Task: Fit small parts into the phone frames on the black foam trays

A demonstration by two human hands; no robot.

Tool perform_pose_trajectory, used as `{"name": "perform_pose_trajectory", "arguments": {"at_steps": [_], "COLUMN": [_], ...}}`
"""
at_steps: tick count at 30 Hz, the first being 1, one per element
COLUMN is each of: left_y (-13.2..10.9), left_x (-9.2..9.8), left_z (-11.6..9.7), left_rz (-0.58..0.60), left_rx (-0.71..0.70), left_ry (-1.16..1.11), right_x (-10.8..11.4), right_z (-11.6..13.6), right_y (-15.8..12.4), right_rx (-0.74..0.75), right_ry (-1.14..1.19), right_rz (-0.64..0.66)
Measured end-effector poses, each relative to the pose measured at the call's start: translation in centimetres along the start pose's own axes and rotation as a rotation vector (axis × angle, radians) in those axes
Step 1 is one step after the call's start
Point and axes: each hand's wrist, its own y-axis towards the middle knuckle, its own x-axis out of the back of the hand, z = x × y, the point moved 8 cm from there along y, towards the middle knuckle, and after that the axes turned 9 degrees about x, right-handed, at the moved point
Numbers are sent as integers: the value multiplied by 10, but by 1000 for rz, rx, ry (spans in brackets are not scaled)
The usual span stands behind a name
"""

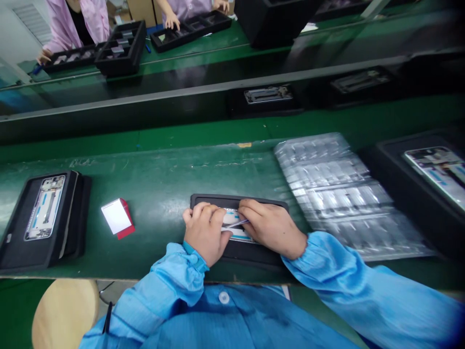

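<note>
A phone frame with blue strips lies in a black foam tray at the table's front edge, partly hidden by both hands. My left hand is closed over its left end, fingers curled and thumb towards the middle. My right hand pinches a thin metal tool that looks like tweezers. Its tip points left over the frame, close to my left thumb. Whether the tip touches anything is too small to tell.
To the left are stacked black trays with another phone frame and a white card on a red one. A clear plastic blister tray and another phone frame lie right. Trays sit on the belt behind; two co-workers in pink sit beyond.
</note>
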Motion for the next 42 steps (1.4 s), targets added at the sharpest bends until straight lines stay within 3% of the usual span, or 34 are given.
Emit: {"name": "perform_pose_trajectory", "arguments": {"at_steps": [9,17,42], "left_y": [1,0,0], "left_x": [-1,-2,-1], "left_z": [0,1,0], "left_rz": [8,1,-10], "left_rx": [5,14,30], "left_ry": [3,11,-5], "right_x": [4,1,1], "right_z": [3,3,-2], "right_y": [9,-2,1], "right_rx": [-40,-24,-67], "right_ry": [-8,-2,40], "right_rz": [69,-27,-49]}}
